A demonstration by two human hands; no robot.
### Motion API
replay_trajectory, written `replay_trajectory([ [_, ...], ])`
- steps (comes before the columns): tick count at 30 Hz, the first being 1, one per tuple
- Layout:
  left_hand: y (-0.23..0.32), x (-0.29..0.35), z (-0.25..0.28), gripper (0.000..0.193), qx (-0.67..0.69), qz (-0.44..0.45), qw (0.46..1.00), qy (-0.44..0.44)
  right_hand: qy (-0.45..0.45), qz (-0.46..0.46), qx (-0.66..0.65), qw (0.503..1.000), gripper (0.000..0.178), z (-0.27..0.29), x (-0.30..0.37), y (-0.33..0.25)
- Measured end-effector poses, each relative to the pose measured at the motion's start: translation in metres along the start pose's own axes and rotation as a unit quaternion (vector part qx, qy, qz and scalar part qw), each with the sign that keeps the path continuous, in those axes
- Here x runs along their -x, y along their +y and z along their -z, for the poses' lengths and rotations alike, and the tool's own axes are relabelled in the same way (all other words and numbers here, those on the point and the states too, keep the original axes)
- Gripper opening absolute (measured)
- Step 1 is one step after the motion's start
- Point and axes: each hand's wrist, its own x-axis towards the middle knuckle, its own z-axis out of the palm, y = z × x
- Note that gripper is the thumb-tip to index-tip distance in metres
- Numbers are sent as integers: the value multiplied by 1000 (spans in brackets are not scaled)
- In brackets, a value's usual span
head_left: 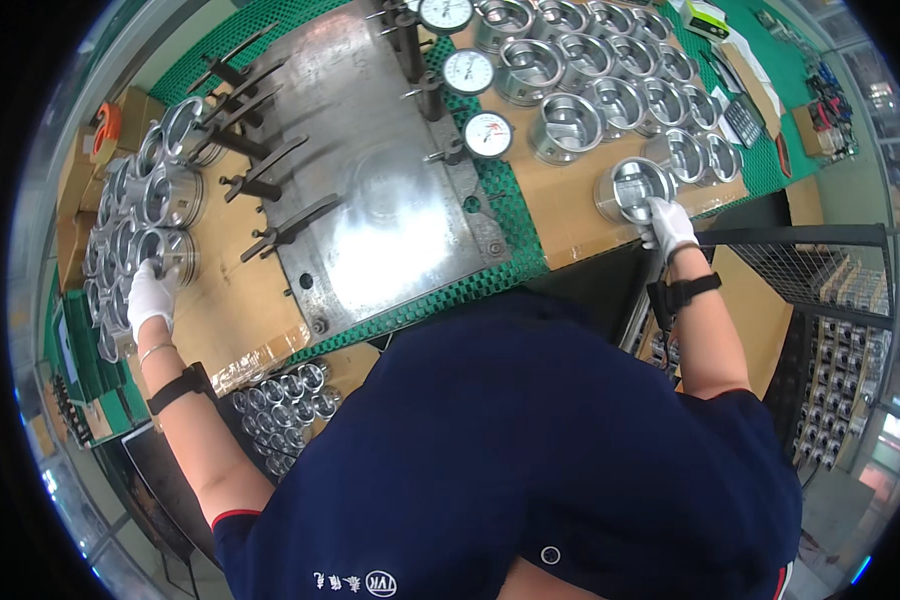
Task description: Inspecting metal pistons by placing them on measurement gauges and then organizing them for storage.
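My left hand (153,298), in a white glove, grips the near rim of a shiny metal piston (177,258) at the front of a cluster on the left. Some of its fingertips are hidden inside that piston. Over on the right, my right hand (670,226), also gloved in white, holds the near right edge of another piston (618,196). This one stands open end up on the cardboard, a little nearer to me than the rows behind it. Between my hands lies a steel plate (370,190) with clamp-like metal arms (305,220) along its left side.
Several dial gauges (488,134) stand along the plate's right edge. More pistons (567,125) fill the cardboard at the back right, near a calculator (742,122). Orange tape (106,132) sits far left. Below the table are more pistons (285,405); a black mesh rack (810,265) stands at right.
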Motion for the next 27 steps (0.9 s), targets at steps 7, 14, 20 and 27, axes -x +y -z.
replay_trajectory([
  [7,20,15,6,46,-25,14,998,-54,-12,-29,2,1000,38,13,-53,8],
  [14,-5,71,-38,55,177,14,984,-4,59,9,-35,998,43,20,-5,-14],
  [20,-16,66,-35,52,273,119,955,14,52,196,-25,979,44,31,28,-64],
  [27,90,168,66,38,817,-26,573,-56,-268,350,25,897,39,-85,153,-170],
])
